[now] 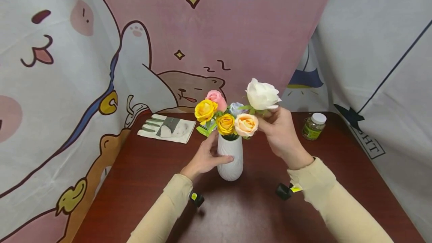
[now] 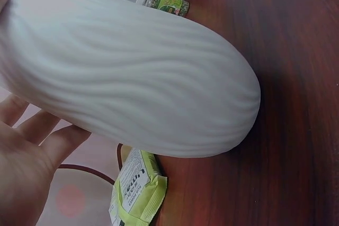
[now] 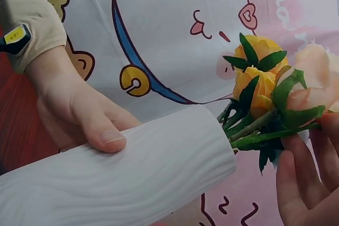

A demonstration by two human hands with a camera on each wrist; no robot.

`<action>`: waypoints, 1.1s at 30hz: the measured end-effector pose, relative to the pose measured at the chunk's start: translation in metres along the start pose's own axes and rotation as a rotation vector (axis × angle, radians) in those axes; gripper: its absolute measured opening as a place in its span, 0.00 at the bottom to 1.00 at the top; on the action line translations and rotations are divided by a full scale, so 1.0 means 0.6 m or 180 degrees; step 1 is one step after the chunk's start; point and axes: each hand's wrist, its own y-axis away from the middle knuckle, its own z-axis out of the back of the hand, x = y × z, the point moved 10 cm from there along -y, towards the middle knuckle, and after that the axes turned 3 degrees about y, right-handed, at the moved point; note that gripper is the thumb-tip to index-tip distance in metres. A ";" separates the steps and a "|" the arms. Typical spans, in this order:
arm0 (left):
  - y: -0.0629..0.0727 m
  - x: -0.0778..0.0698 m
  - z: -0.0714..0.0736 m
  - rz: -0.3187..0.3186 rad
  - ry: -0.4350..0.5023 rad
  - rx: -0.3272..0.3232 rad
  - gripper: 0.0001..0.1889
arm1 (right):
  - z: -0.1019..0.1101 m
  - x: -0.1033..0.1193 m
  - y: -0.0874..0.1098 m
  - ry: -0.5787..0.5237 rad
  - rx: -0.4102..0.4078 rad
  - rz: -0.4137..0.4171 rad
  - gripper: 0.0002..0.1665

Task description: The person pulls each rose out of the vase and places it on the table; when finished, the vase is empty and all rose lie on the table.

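In the head view, the left hand point(image 1: 206, 158) grips the vase point(image 1: 231, 158) from the left, thumb across its near face and fingers going round behind, where they are partly hidden. The right hand point(image 1: 281, 134) pinches the white rose point(image 1: 262, 95) just under its bloom, to the right of the vase and above its mouth. The vase is in the middle of the table point(image 1: 141, 183), roughly upright, long axis vertical, mouth up. From it rise a pink rose point(image 1: 217, 99), two yellow roses point(image 1: 206, 111), a peach rose point(image 1: 246, 125) and a pale blue flower point(image 1: 236, 108). The white rose faces up, leaning slightly right. A glove point(image 1: 167, 128) lies far left, fingers pointing left; a packet point(image 1: 204, 129) sits beyond the vase, and a white-lidded jar point(image 1: 314, 127) stands far right. On the cloth point(image 1: 371, 66) at right, "GHT" can be read. In the left wrist view, the left hand's fingers touch the vase's wavy-ribbed side. The packet has dark lettering on a pale panel, too slanted to read surely; the jar's green label is too small to read, and the cloth shows "LIGH". In the right wrist view, the left thumb lies along the vase near its mouth, with green stems coming out. The right hand's fingers are bent beside the peach rose; the white rose is out of sight, so their grip cannot be told from here.
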 end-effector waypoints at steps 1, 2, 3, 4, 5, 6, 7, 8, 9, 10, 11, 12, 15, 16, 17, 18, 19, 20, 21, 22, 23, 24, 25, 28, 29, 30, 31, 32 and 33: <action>0.000 0.001 0.000 0.0012 0.0002 0.0004 0.48 | -0.001 0.000 -0.001 -0.0008 0.0020 -0.0017 0.22; 0.000 0.002 0.000 0.0020 0.0002 0.0009 0.48 | -0.001 0.000 -0.001 -0.0030 0.0044 -0.0040 0.21; 0.000 0.002 -0.001 0.0023 0.0003 0.0015 0.48 | -0.002 0.000 -0.001 -0.0078 0.0069 -0.0070 0.21; 0.000 0.002 -0.001 0.0010 0.0012 0.0020 0.48 | -0.003 0.000 -0.002 -0.0154 0.0096 -0.0098 0.21; 0.000 0.001 -0.001 -0.0008 0.0016 0.0023 0.48 | -0.002 -0.001 -0.002 -0.0232 0.0096 -0.0144 0.19; 0.000 0.001 -0.001 -0.0032 0.0026 0.0024 0.48 | 0.000 -0.002 -0.003 -0.0302 0.0085 -0.0187 0.19; 0.000 0.000 0.000 -0.0054 0.0028 0.0024 0.48 | 0.003 -0.003 -0.003 -0.0380 0.0054 -0.0228 0.17; 0.000 -0.001 0.000 -0.0079 0.0031 0.0025 0.48 | 0.006 -0.005 -0.003 -0.0450 0.0008 -0.0275 0.16; 0.000 -0.001 0.000 -0.0099 0.0031 0.0023 0.48 | 0.010 -0.007 -0.004 -0.0516 -0.0045 -0.0313 0.15; 0.000 -0.001 0.000 -0.0114 0.0036 0.0022 0.47 | 0.014 -0.008 -0.005 -0.0563 -0.0103 -0.0334 0.14; 0.000 -0.001 0.000 -0.0117 0.0039 0.0024 0.47 | 0.017 -0.010 -0.006 -0.0596 -0.0164 -0.0353 0.14; 0.000 0.000 0.000 -0.0113 0.0037 0.0021 0.47 | 0.020 -0.011 -0.006 -0.0605 -0.0206 -0.0358 0.15; 0.000 0.004 0.001 -0.0067 0.0030 0.0011 0.46 | 0.020 -0.014 -0.009 -0.0638 -0.0209 -0.0356 0.19; 0.001 0.005 0.000 -0.0053 0.0032 0.0013 0.47 | 0.018 -0.014 -0.009 -0.0631 -0.0184 -0.0347 0.19; 0.001 0.005 0.000 -0.0040 0.0035 0.0015 0.47 | 0.016 -0.014 -0.009 -0.0630 -0.0155 -0.0339 0.20; 0.001 0.006 0.000 -0.0030 0.0030 0.0014 0.47 | 0.014 -0.013 -0.010 -0.0614 -0.0111 -0.0324 0.20; 0.001 0.006 -0.001 -0.0017 0.0030 0.0018 0.47 | 0.010 -0.012 -0.010 -0.0620 -0.0048 -0.0299 0.19; 0.002 0.006 -0.002 -0.0007 0.0037 0.0025 0.47 | 0.007 -0.010 -0.010 -0.0604 0.0006 -0.0270 0.18; 0.002 0.006 -0.002 0.0000 0.0040 0.0025 0.48 | 0.004 -0.007 -0.011 -0.0553 0.0047 -0.0233 0.18; 0.002 0.006 -0.003 0.0007 0.0042 0.0028 0.48 | 0.001 -0.004 -0.011 -0.0522 0.0085 -0.0199 0.17; 0.002 0.006 -0.003 0.0014 0.0041 0.0029 0.48 | -0.002 -0.001 -0.011 -0.0476 0.0116 -0.0161 0.17; 0.002 0.005 -0.004 0.0009 0.0040 0.0033 0.48 | -0.005 0.001 -0.011 -0.0436 0.0131 -0.0136 0.17; 0.002 0.005 -0.004 0.0006 0.0042 0.0038 0.48 | -0.007 0.003 -0.011 -0.0407 0.0131 -0.0120 0.17; 0.002 0.003 -0.005 -0.0008 0.0039 0.0040 0.48 | -0.009 0.006 -0.011 -0.0355 0.0061 -0.0129 0.18; 0.002 0.003 -0.005 -0.0016 0.0043 0.0044 0.49 | -0.009 0.006 -0.011 -0.0331 0.0029 -0.0141 0.19; 0.002 0.003 -0.005 -0.0020 0.0047 0.0044 0.49 | -0.009 0.006 -0.012 -0.0330 -0.0002 -0.0158 0.19; 0.001 0.004 -0.005 -0.0011 0.0051 0.0037 0.49 | -0.009 0.006 -0.012 -0.0328 -0.0022 -0.0158 0.20; 0.001 0.004 -0.005 -0.0007 0.0056 0.0032 0.49 | -0.010 0.006 -0.013 -0.0330 -0.0038 -0.0154 0.21; 0.001 0.005 -0.005 -0.0004 0.0059 0.0032 0.49 | -0.011 0.006 -0.014 -0.0331 -0.0044 -0.0140 0.21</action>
